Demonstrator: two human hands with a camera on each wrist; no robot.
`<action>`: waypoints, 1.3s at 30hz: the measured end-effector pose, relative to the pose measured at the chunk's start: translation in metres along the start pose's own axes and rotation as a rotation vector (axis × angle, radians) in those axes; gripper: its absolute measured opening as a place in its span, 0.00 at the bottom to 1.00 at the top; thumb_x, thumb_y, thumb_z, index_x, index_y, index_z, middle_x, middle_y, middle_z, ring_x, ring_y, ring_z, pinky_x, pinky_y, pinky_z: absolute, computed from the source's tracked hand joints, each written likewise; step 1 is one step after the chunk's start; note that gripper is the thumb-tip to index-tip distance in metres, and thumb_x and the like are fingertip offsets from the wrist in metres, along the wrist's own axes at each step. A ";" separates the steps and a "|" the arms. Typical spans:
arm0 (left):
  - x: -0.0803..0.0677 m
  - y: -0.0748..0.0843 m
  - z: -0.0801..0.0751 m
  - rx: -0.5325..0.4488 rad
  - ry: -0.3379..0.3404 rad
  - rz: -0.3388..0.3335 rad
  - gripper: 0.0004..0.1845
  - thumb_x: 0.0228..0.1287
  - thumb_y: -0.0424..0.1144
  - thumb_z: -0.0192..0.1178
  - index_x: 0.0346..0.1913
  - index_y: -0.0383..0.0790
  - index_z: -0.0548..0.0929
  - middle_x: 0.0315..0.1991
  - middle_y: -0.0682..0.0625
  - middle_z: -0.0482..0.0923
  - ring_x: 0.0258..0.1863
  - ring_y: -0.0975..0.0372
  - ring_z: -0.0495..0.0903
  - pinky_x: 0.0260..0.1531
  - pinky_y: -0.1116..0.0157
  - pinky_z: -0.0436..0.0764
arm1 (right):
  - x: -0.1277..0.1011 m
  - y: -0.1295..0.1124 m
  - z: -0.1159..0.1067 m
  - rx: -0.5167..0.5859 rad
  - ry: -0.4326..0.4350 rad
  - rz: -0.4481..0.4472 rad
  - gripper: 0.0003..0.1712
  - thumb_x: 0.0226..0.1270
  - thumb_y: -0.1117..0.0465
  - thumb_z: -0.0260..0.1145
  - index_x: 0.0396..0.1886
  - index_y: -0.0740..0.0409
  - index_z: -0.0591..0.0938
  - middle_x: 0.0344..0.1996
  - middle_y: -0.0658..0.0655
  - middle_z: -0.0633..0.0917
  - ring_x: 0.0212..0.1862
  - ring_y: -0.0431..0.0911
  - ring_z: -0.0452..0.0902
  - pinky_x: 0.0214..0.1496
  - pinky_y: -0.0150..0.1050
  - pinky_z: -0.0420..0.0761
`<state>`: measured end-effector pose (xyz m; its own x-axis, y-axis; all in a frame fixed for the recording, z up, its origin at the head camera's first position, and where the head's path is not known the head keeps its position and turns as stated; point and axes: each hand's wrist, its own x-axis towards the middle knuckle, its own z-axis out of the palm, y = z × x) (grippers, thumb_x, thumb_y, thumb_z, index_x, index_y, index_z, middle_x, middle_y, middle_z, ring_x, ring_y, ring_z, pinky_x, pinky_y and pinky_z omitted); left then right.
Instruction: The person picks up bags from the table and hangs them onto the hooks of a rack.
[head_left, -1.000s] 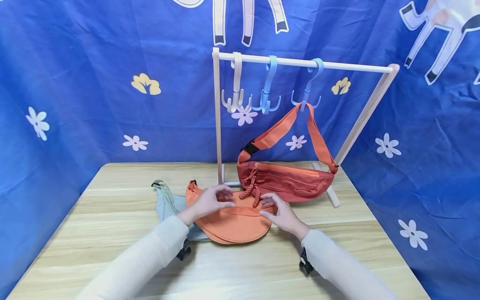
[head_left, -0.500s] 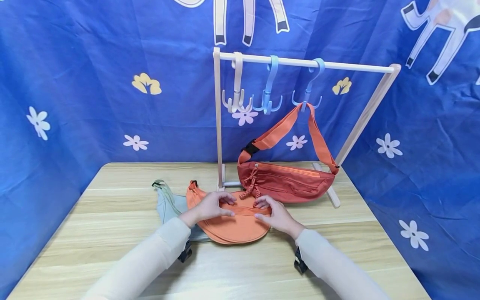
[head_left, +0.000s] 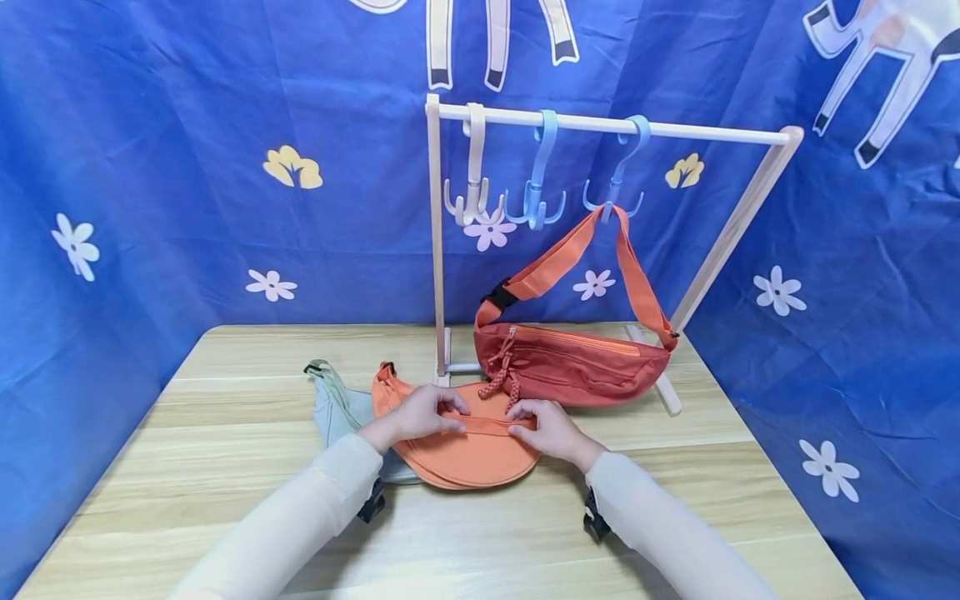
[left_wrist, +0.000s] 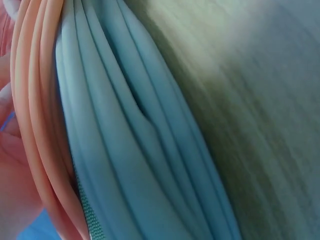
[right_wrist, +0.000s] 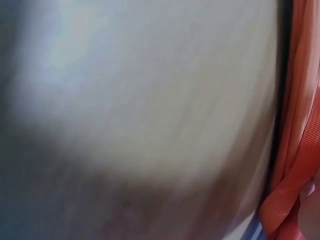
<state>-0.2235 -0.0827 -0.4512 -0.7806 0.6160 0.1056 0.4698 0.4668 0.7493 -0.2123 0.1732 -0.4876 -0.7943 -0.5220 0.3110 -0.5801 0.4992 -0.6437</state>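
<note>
An orange waist bag [head_left: 472, 462] lies on the table, its webbing strap [head_left: 487, 426] stretched across the top. My left hand [head_left: 420, 414] pinches the strap toward its left part, thumb on the near side. At the strap's right part my right hand [head_left: 553, 432] holds it between thumb and fingers. A pale blue-green bag [head_left: 330, 408] lies partly under the orange one; its folds fill the middle of the left wrist view. Just behind, a red waist bag [head_left: 585, 367] hangs by its orange strap, and its braided zip pulls [head_left: 502, 362] dangle over the orange bag.
A wood-and-white rack [head_left: 570, 123] stands at the back of the table. On its bar hang one white hook [head_left: 474, 167] and two blue hooks [head_left: 537, 171]; the right blue hook [head_left: 617, 167] bears the red bag. Blue printed cloth [head_left: 187, 208] surrounds the table on three sides.
My right hand has come down and left onto the strap, and my left hand has lowered slightly. Fingers of both hands have closed on the strap; the bags have stayed put.
</note>
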 end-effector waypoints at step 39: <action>-0.005 0.014 -0.036 -0.165 -0.157 -0.002 0.05 0.51 0.38 0.61 0.30 0.40 0.82 0.27 0.53 0.79 0.30 0.63 0.75 0.34 0.66 0.72 | 0.012 -0.040 -0.023 0.206 -0.131 0.162 0.04 0.54 0.54 0.63 0.29 0.47 0.78 0.23 0.49 0.77 0.09 0.44 0.72 0.13 0.37 0.73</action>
<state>-0.2273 -0.1021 -0.4176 -0.7018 0.7123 0.0110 0.3849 0.3661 0.8472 -0.2029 0.1627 -0.4415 -0.8360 -0.5380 0.1081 -0.3875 0.4393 -0.8105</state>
